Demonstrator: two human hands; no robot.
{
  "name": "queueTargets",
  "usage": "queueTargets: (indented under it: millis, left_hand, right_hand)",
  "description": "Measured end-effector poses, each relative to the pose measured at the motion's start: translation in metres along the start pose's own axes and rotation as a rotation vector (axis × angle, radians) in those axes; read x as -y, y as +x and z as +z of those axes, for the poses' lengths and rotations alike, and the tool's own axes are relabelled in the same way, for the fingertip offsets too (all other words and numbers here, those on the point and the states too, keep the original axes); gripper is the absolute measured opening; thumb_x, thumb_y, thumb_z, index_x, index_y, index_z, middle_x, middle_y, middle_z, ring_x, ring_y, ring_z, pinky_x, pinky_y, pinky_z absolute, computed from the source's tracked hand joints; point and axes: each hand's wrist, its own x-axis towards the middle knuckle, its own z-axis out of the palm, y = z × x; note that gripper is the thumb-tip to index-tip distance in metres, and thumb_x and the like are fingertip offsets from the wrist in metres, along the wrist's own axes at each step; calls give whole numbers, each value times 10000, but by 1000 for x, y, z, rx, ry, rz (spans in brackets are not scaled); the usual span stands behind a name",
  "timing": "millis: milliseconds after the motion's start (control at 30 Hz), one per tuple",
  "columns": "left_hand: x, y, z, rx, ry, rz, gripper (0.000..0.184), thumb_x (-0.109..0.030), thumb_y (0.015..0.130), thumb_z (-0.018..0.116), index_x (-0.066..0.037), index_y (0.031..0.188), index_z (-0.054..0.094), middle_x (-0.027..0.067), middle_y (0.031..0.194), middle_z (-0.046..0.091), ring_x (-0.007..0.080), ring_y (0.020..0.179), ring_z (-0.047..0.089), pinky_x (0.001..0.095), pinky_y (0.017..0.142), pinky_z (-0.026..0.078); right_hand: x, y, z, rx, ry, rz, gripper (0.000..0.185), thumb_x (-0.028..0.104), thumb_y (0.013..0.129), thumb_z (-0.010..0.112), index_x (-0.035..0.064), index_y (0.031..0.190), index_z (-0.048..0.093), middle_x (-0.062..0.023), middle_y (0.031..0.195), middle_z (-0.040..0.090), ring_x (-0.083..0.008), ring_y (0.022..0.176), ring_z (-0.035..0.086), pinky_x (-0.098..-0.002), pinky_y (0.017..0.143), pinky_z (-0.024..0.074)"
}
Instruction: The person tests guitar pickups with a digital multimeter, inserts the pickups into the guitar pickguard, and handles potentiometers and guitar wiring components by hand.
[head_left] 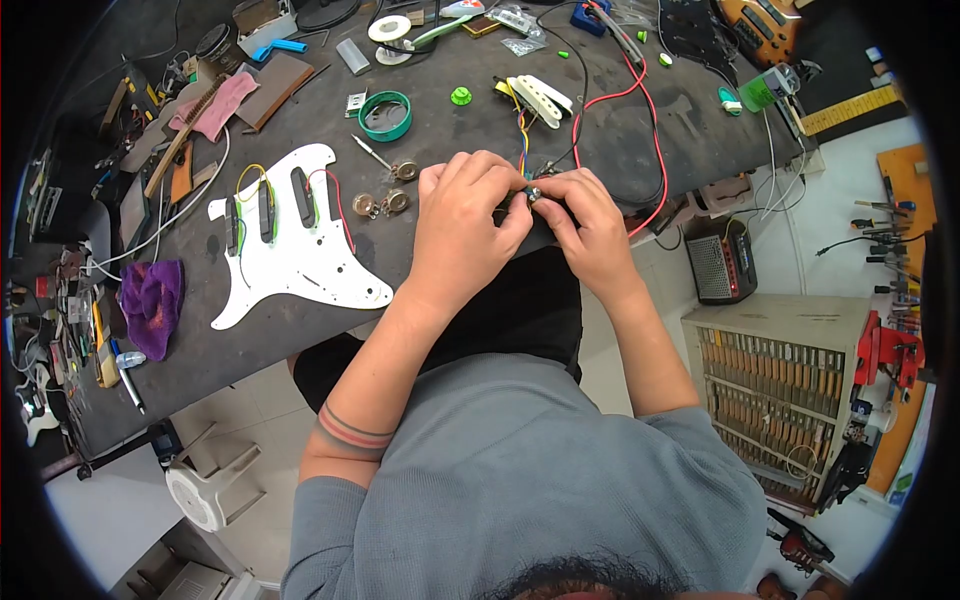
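Note:
My left hand [465, 220] and my right hand [588, 218] meet at the bench's front edge, fingers pinched together. Between the fingertips is a small wired metal part [534, 194], mostly covered, its exact kind unclear. Coloured wires [522, 130] run from it towards cream guitar pickups [540, 103] lying behind the hands. Left of my left hand sit several potentiometers [395, 201], beside a thin pointed tool [371, 151]. Further left lies a white guitar pickguard [290, 280], with dark pickups [267, 212] fitted in it and red and yellow wires showing.
A green round tub [385, 117], a green knob [461, 96] and a solder spool [390, 29] stand behind on the dark bench [300, 345]. A red cable [655, 130] loops to the right. A purple cloth [152, 308] lies left. An amplifier [722, 262] stands below right.

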Motion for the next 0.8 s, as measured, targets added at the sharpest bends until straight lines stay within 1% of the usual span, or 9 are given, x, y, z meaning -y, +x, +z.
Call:
queueTargets:
  millis: [233,367,467,633,800]
  left_hand:
    - [-1,-1,2,-24,39,10,117,-82,927,836,-79,1009,754,16,1068,753,249,986,700,422,942,474]
    - [-3,-3,1,-6,53,-13,126,-72,924,841,-83,1010,749,11,1069,748,248,991,691,426,949,472]
    - [-2,-3,1,-25,45,57,142,-67,919,853,-90,1015,752,0,1087,736,239,994,683,431,966,467]
    - [-4,-4,-2,11,72,77,155,-71,913,873,-98,1033,779,-3,1117,723,237,1037,677,442,1014,456]
    - [-7,-7,-4,19,86,56,146,-68,911,870,-93,1032,792,18,1122,720,263,1082,677,452,1033,455]
  right_hand:
    - [-2,0,-4,12,12,-10,184,60,1007,831,-13,1163,766,-133,1094,778,-343,1036,713,-447,926,576]
    - [-4,0,-2,-3,-14,-34,195,49,1002,833,-14,1171,759,-136,1101,772,-347,1047,712,-449,943,572]
    - [-3,0,0,-31,-33,-31,206,42,1004,828,-12,1189,753,-136,1110,769,-348,1059,710,-450,956,569]
    - [-5,0,5,-84,-31,-22,221,33,1012,815,-8,1218,746,-129,1113,755,-349,1048,701,-450,953,565]
    - [-2,-1,1,-31,15,39,230,31,1006,812,-5,1222,745,-132,1115,740,-353,1066,691,-453,970,558]
